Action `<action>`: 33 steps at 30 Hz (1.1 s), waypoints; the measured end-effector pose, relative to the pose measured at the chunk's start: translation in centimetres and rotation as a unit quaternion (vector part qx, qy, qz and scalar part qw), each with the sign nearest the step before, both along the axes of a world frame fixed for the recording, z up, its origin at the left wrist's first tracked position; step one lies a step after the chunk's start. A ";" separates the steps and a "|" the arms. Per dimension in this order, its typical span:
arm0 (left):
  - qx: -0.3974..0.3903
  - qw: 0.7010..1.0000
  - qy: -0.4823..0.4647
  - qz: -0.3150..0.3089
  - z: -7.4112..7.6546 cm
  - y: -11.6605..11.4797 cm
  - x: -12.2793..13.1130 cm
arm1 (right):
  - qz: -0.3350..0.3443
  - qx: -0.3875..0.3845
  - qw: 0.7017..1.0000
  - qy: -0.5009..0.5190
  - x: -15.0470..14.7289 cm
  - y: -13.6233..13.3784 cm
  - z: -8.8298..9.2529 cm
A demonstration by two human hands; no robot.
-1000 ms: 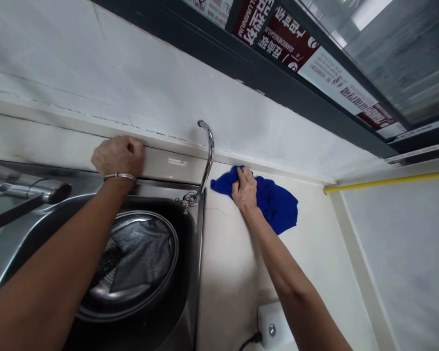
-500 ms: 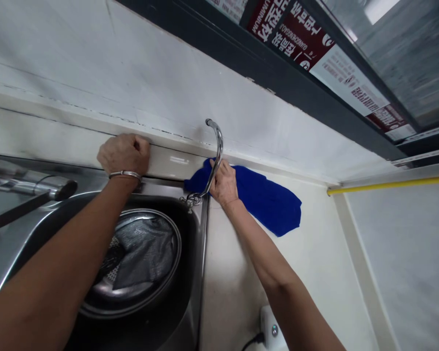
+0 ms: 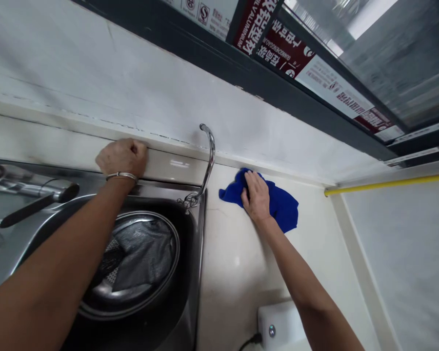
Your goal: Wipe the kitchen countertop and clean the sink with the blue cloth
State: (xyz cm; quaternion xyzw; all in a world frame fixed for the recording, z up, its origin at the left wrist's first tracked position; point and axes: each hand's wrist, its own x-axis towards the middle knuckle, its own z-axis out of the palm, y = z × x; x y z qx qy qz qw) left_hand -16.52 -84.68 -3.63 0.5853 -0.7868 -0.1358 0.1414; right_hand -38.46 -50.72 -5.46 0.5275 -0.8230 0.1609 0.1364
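My right hand (image 3: pixel 256 196) presses a bunched blue cloth (image 3: pixel 281 205) onto the pale countertop (image 3: pixel 234 253), close to the back wall and right of the curved chrome tap (image 3: pixel 208 158). Its fingers curl over the cloth. My left hand (image 3: pixel 122 157), with a metal bangle on the wrist, is closed into a fist and rests against the ledge behind the steel sink (image 3: pixel 192 273). Nothing shows inside that fist.
A round metal pan (image 3: pixel 131 263) with a grey rag lies in the sink. A black-handled utensil (image 3: pixel 36 202) lies at the left. A white plugged-in device (image 3: pixel 276 327) sits at the near counter edge. A yellow pipe (image 3: pixel 388 184) runs along the right wall.
My right hand has slid the blue cloth to the right, away from the base of the tap, and the cloth has bunched up smaller. My left hand has stayed on the ledge.
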 end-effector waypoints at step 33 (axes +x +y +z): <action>-0.048 0.997 0.046 -0.029 -1.9 0.3 0.1 | 0.341 0.031 0.928 -0.144 5.7 -19.9 -1.8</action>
